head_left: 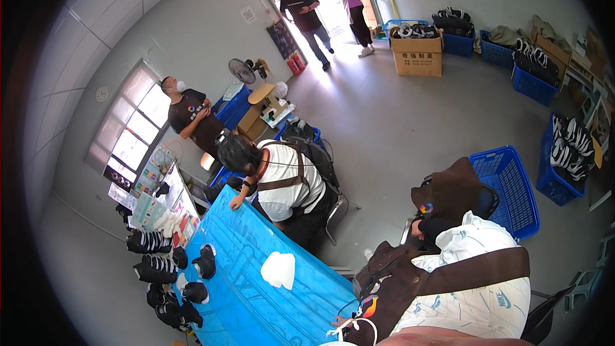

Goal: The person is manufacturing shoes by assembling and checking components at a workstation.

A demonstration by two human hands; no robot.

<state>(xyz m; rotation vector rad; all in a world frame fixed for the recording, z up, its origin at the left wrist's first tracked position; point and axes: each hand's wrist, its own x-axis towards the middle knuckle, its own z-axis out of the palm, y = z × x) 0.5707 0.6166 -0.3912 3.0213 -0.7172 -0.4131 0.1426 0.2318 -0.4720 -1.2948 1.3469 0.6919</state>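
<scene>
At the lower edge of the blue-covered table (256,311), my left hand (341,322) lies beside white laces (359,321). It is small and partly covered, but its fingers look stretched out on the tabletop. My right hand (418,229) comes out of a dark sleeve low by my lap, close to a thin silvery edge (407,230); its fingers are too small to read. Brown apron cloth (400,282) covers my front over a white patterned shirt. Farther up the table lies a white rounded sheet (279,270). Black shoes (205,261) stand along the table's left side.
A seated co-worker (288,179) leans at the far table end; another person (192,115) stands behind. Two more people stand near the bright doorway. To the right are a blue crate (509,192), a brown cloth (455,186) and several shoe-filled crates (564,160). A cardboard box (416,56) sits farther back.
</scene>
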